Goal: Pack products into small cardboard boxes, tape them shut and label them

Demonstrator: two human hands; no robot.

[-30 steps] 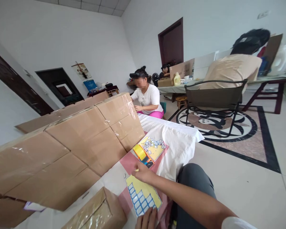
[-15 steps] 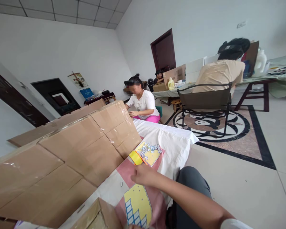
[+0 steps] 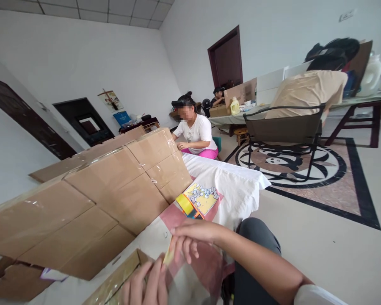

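Note:
A thin yellow printed card [image 3: 168, 256], seen nearly edge-on, is between my two hands above the cloth. My left hand [image 3: 146, 284] grips its lower end from the near side, fingers bent and partly cut off by the frame's bottom. At the upper end, my right hand [image 3: 195, 236] pinches the edge between thumb and forefinger, its other fingers loosely curled. Beyond my right hand lie a yellow band-shaped item [image 3: 184, 205] with orange and dark parts beside it, and another yellow printed card [image 3: 203, 198] showing a heap of pale blocks.
Taped cardboard boxes [image 3: 114, 186] form a wall along the left of the cloth-covered table [image 3: 231, 178]. An open carton [image 3: 123, 271] stands near my left hand. A person in white [image 3: 195, 131] sits at the far end; another person [image 3: 307, 93] sits in a folding chair to the right.
My left hand has come up into view. The near yellow card, flat on the cloth before, is now raised between both hands. My right hand has opened from a fist into a pinch.

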